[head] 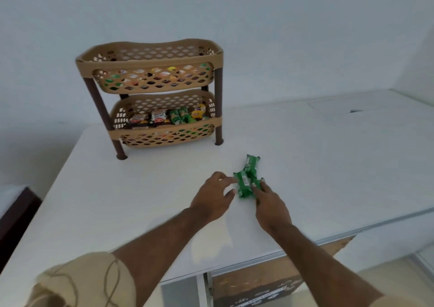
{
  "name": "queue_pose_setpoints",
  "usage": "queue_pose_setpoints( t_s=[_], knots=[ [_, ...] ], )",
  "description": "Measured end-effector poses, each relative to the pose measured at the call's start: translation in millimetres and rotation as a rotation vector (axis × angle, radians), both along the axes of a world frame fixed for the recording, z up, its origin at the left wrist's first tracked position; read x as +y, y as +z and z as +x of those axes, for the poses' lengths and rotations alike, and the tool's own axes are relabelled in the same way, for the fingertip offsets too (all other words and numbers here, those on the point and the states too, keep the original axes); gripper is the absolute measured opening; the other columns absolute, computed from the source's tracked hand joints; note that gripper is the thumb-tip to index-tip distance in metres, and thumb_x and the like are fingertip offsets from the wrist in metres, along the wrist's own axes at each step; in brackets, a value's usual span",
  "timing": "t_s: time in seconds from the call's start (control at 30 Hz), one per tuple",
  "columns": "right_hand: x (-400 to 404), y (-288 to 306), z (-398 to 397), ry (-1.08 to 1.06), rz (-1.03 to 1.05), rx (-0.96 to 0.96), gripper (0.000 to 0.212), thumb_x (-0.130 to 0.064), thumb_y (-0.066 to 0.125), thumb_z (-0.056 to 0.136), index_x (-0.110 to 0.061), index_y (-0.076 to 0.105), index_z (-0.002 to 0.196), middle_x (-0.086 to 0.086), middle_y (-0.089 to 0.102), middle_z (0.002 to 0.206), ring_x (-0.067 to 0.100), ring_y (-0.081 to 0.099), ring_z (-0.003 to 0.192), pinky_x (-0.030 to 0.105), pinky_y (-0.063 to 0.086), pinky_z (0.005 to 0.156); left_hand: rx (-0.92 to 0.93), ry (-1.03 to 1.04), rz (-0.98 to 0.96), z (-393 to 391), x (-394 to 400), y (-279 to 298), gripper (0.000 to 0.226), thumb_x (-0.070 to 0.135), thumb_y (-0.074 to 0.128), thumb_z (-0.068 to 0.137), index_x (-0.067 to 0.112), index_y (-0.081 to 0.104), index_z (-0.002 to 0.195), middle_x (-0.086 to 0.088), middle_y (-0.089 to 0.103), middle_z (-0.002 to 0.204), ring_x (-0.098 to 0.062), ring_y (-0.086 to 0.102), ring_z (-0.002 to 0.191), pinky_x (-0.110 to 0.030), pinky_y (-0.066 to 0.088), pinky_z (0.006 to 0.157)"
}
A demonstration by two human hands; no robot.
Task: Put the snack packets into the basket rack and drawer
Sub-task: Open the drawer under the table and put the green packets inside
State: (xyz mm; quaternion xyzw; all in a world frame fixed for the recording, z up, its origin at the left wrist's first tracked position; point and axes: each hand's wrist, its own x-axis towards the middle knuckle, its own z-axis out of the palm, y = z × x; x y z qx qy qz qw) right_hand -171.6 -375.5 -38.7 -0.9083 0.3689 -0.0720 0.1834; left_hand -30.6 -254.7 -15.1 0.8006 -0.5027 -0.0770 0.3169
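Observation:
A few green snack packets lie in a small heap on the white tabletop, with one more green packet just behind them. My left hand touches the heap's left edge with spread fingers. My right hand pinches the heap from the right. The tan two-tier basket rack with brown legs stands at the back of the table. Both tiers hold several colourful snack packets. No drawer is clearly visible.
The table's front edge runs diagonally at the right, with a brown cardboard box below it. A white wall rises behind the rack. A dark piece of furniture sits at the far left.

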Motion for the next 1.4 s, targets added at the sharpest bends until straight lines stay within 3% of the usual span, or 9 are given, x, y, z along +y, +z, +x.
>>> queue_pose_setpoints(
  t_s=[0.13,0.33,0.53,0.7,0.8,1.0,1.1,1.2,1.4],
  knots=[
    [0,-3,4,0.009,-0.038,-0.017,0.048,-0.014,0.048,0.094,-0.025,0.048,0.141,0.005,0.032,0.157,0.032,0.053,0.12,0.039,0.048,0.096,0.034,0.02,0.106,-14,-51,0,0.039,0.035,0.05,0.099,0.025,0.056,0.137,-0.005,0.047,0.136,-0.023,0.053,0.119,-0.034,0.044,0.1],
    [1,-12,-4,-0.016,-0.057,-0.037,0.045,-0.023,0.055,0.095,-0.022,0.051,0.14,0.002,0.032,0.158,0.027,0.053,0.122,0.038,0.048,0.097,-0.066,0.124,0.169,-19,-42,-24,0.041,0.054,0.059,0.089,0.022,0.073,0.111,0.0,0.048,0.137,-0.022,0.056,0.114,-0.038,0.048,0.095],
    [16,-16,-15,-0.017,-0.095,-0.066,0.041,-0.02,0.056,0.093,-0.02,0.057,0.135,0.002,0.04,0.153,0.03,0.056,0.117,0.04,0.052,0.093,-0.012,0.219,0.045,-17,18,-35,0.009,0.025,0.068,0.087,0.016,0.07,0.09,-0.003,0.055,0.117,-0.024,0.061,0.097,-0.031,0.05,0.079],
    [43,-17,-16,0.027,-0.022,-0.179,0.041,-0.012,0.056,0.092,-0.017,0.059,0.133,0.002,0.046,0.15,0.026,0.055,0.124,0.037,0.048,0.1,-0.003,0.344,0.139,-12,86,-33,0.004,0.018,0.065,0.083,0.015,0.062,0.083,-0.006,0.059,0.097,-0.026,0.058,0.089,-0.036,0.049,0.074],
    [68,-16,-14,0.062,0.072,-0.318,0.039,-0.013,0.057,0.093,-0.016,0.059,0.132,-0.001,0.051,0.144,0.019,0.055,0.125,0.028,0.043,0.104,0.097,0.492,0.131,-7,132,-23,0.015,0.021,0.073,0.077,0.025,0.059,0.077,0.001,0.065,0.087,-0.022,0.057,0.083,-0.032,0.047,0.067],
    [157,-9,-8,0.064,0.388,-0.673,0.04,-0.006,0.066,0.084,-0.018,0.064,0.121,-0.004,0.066,0.115,0.012,0.063,0.098,0.019,0.05,0.083,0.419,0.658,-0.11,-30,222,-17,0.027,0.021,0.079,0.079,0.028,0.054,0.086,0.007,0.066,0.084,-0.012,0.059,0.064,-0.022,0.045,0.054],
    [206,-13,-13,0.114,0.521,-0.686,0.039,-0.016,0.066,0.078,-0.023,0.065,0.116,-0.01,0.065,0.109,0.005,0.063,0.094,0.02,0.052,0.077,0.499,0.694,-0.211,-52,258,-21,0.03,0.017,0.081,0.078,0.024,0.056,0.093,0.007,0.068,0.086,-0.004,0.063,0.069,-0.015,0.048,0.057],
    [242,-22,-23,0.248,0.56,-0.708,0.034,-0.019,0.063,0.075,-0.021,0.067,0.108,-0.011,0.067,0.099,0.004,0.063,0.08,0.018,0.049,0.068,0.599,0.72,-0.208,-68,289,-31,0.032,0.016,0.082,0.077,0.023,0.057,0.096,0.003,0.069,0.09,-0.017,0.066,0.077,-0.03,0.056,0.061],
    [274,-53,-33,0.234,0.644,-0.41,0.027,-0.017,0.064,0.075,-0.027,0.068,0.1,-0.009,0.067,0.091,0.007,0.06,0.074,0.022,0.046,0.064,0.807,0.778,0.048,-77,323,-62,0.044,0.015,0.078,0.078,0.023,0.05,0.111,-0.004,0.066,0.092,-0.018,0.069,0.072,-0.027,0.054,0.052]
  ],
)
